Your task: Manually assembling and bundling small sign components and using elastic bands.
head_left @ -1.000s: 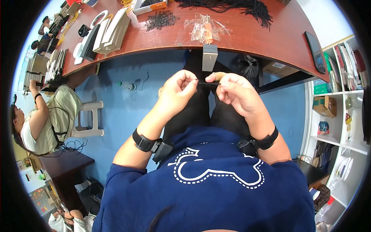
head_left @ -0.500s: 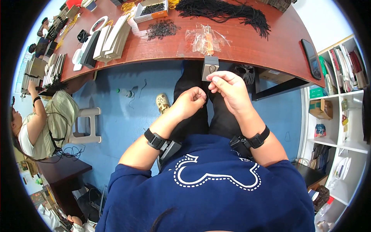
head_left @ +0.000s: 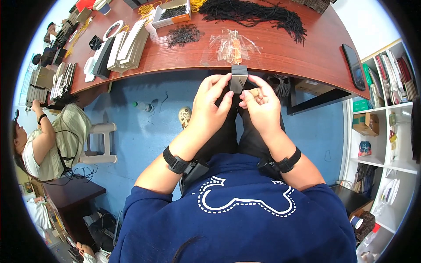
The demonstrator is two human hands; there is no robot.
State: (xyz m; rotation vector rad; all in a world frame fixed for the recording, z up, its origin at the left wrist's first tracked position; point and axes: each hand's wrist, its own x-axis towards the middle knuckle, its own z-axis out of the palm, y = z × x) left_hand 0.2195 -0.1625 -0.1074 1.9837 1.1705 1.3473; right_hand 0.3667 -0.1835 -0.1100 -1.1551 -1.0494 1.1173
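Note:
A small block [head_left: 237, 82], black on top with a grey front, stands at the table's front edge above my lap. A thin black cord loop [head_left: 240, 82] shows on its front. My left hand [head_left: 210, 103] is at its left side, index finger and thumb against its edge. My right hand [head_left: 264, 105] is at the right side, index finger raised along the block. Its thumb and other fingers pinch close below the front, apparently on the cord. A tan cover [head_left: 253, 92] shows on one right finger. The fingertips partly hide what they pinch.
Behind the block lies crumpled clear plastic [head_left: 232, 47] with an orange item. Black cords [head_left: 258, 16], a box of small black pieces [head_left: 172, 13] and board stacks [head_left: 128, 46] lie farther back. A phone [head_left: 353, 65] is at right. A person [head_left: 41, 140] sits at left.
Both hands have moved to the block. My left hand has gone forward and opened from a curl to touch its left side; my right hand has lowered slightly beside the front.

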